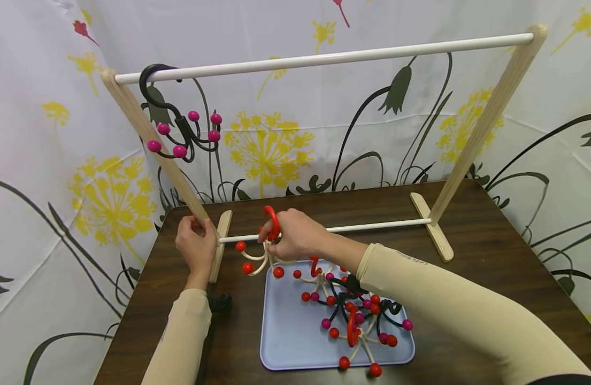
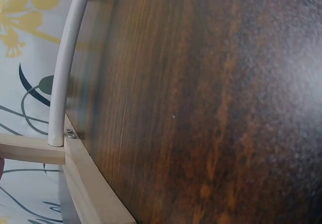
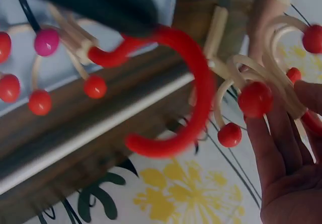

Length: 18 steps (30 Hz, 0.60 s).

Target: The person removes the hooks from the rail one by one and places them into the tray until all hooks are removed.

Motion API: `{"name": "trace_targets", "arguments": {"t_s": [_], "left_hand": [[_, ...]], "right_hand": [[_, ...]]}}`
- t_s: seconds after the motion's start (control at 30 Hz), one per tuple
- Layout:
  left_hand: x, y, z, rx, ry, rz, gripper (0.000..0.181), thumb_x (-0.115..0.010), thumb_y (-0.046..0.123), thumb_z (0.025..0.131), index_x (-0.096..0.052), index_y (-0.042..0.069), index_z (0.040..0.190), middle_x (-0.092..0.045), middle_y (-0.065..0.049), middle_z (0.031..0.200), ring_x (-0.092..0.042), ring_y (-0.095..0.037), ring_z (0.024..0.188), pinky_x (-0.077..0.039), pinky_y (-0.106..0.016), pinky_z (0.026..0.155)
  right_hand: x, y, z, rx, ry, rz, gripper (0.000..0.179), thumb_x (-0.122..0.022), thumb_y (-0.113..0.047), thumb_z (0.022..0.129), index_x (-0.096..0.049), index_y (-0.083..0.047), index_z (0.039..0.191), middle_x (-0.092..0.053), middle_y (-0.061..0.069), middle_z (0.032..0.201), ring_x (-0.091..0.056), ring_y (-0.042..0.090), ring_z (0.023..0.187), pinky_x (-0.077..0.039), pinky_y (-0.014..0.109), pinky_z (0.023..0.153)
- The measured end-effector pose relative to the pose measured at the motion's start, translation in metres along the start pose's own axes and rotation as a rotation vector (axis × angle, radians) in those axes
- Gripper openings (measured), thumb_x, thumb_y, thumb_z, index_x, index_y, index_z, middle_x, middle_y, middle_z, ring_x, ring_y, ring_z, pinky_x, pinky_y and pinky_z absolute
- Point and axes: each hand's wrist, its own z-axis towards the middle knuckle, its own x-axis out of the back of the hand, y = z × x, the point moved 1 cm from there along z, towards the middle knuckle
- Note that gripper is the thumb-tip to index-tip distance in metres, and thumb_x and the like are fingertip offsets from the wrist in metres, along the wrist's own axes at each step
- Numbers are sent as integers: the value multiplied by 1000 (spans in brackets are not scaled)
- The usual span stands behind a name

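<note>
My right hand [image 1: 297,235] pinches a cream-armed hanger [image 1: 273,223] near the base of its red hook, above the lower white rod. In the right wrist view, its curved arms end in red balls [image 3: 255,99] beside my fingers [image 3: 269,151]. My left hand [image 1: 197,247] grips the left wooden post [image 1: 182,182] of the rack low down, near its foot. The left wrist view shows this wooden foot [image 2: 93,186] and only a sliver of finger. From the upper white rod [image 1: 324,58] hangs a black hanger [image 1: 183,125] with pink balls, near the left end.
A pale blue tray [image 1: 288,342] in front of the rack holds several tangled hangers [image 1: 353,326], red-hooked and black. The right post [image 1: 483,128] stands on its own foot [image 1: 432,227]. A patterned curtain [image 1: 285,101] hangs behind the dark wooden table [image 1: 478,289].
</note>
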Motion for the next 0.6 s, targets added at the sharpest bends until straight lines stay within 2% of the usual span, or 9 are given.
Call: {"name": "trace_targets", "arguments": {"t_s": [0.17,0.3,0.47,0.6], "left_hand": [[-1,2,0,9,0,-4,14,-71,6,83,-62,-3,89,-62,-16,82,-64,-31,74,-35,-7,60],[-1,3,0,10,-2,-5,14,-71,6,83,-62,-4,89,-62,-17,82,-64,-31,74,-35,-7,60],[-1,4,0,13,1,-13,14,-71,5,83,-62,-4,89,-62,-17,82,-64,-31,74,-35,-7,60],[-1,3,1,15,3,-8,14,-71,6,83,-63,-3,89,-62,-17,82,-64,-32,75,-35,-8,60]], "right_hand": [[-17,10,-2,46,-102,9,16,-68,-13,89,-78,-16,101,-70,-8,83,-47,8,59,-39,21,54],[-25,14,-2,66,-161,-21,15,-68,-12,91,-78,-16,102,-71,-5,88,-50,9,63,-40,20,54],[-33,19,-2,62,-173,-22,15,-68,-8,90,-77,-14,99,-72,-5,94,-62,10,78,-50,20,71],[-38,23,-2,52,-167,-34,16,-66,-4,88,-77,-14,95,-72,-4,95,-65,8,84,-51,20,76]]}}
